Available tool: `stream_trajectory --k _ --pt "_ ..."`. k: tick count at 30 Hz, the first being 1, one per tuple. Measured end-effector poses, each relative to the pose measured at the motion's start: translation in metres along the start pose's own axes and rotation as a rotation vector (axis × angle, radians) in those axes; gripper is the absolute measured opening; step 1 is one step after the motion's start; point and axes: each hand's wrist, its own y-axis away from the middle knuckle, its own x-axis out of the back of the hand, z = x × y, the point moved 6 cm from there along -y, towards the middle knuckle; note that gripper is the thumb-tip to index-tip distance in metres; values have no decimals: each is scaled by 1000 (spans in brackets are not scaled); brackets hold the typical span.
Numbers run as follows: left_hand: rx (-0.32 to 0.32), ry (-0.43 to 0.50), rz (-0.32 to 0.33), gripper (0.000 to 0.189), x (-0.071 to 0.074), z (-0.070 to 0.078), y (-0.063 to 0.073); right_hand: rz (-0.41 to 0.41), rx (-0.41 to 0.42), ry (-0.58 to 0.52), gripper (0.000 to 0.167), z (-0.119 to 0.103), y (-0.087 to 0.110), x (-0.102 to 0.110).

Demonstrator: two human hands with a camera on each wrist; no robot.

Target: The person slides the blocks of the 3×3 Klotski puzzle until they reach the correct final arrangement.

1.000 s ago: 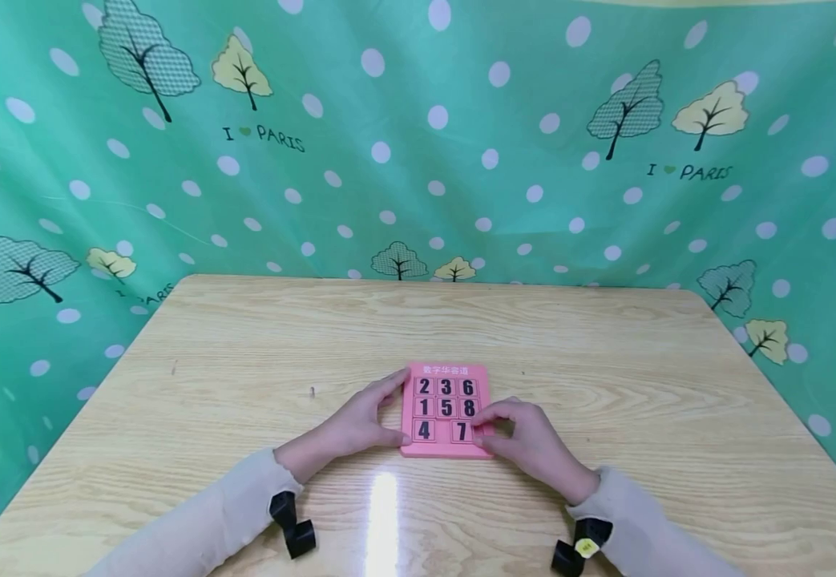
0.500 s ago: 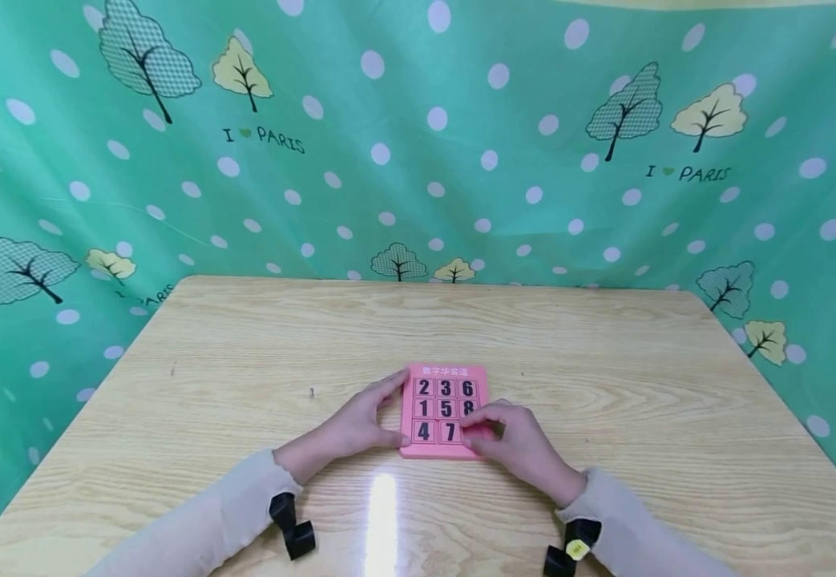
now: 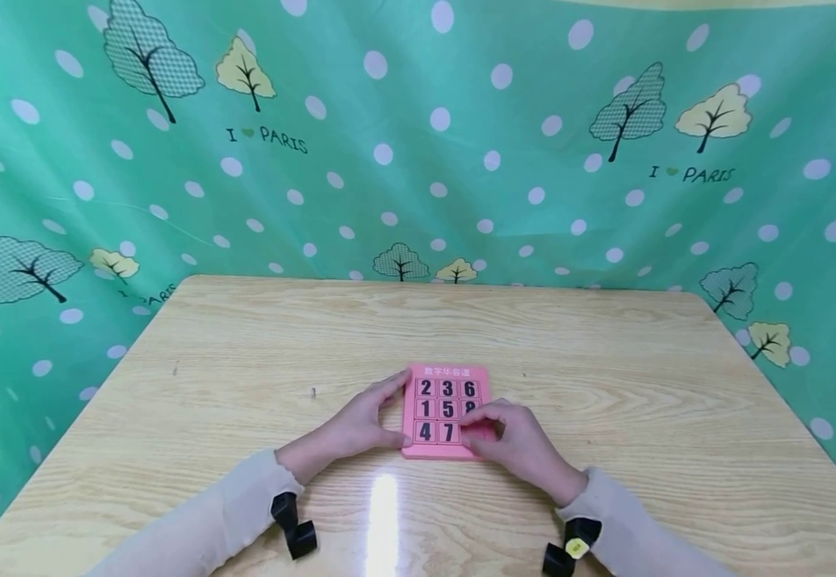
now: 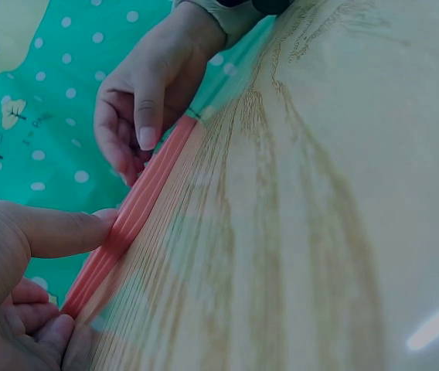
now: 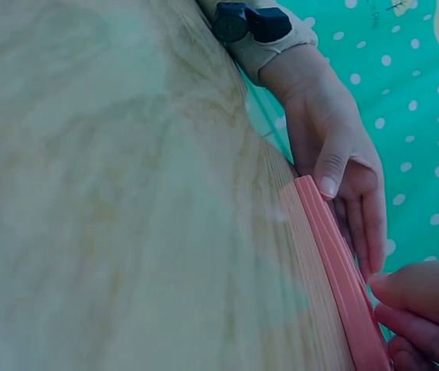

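A pink sliding number puzzle [image 3: 432, 453] lies flat on the wooden table. Its rows read 2 3 6 and 1 5 8, with 4 and 7 in the bottom row. My left hand [image 3: 360, 421] holds the frame's left side, forefinger at the top corner and thumb at the bottom one. With thumb and forefinger, my right hand [image 3: 518, 441] grips at the right edge of the 7 tile [image 3: 450, 433], covering part of the 8 and the bottom right slot. Both wrist views show the puzzle's thin pink side [image 4: 146, 193] between the hands.
The light wood table [image 3: 244, 336] spreads around the puzzle, with a bright light reflection [image 3: 382, 521] in front. A green dotted curtain [image 3: 418, 160] with trees hangs behind. Black cameras are strapped to both wrists.
The 7 tile has slid left from the bottom right slot to the bottom middle, beside the 4. The right hand moved left with it; the left hand has stayed in place.
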Motion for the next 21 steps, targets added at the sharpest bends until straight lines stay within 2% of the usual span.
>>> stream_trajectory --k 5,10,21 --pt "-16 5 -7 96 0 1 0 13 -2 -13 23 2 -3 8" --pt "-24 1 -7 97 0 3 0 65 -64 -2 23 9 -7 18" --pt "7 -31 -2 98 0 0 -1 77 -99 14 26 21 -11 25"
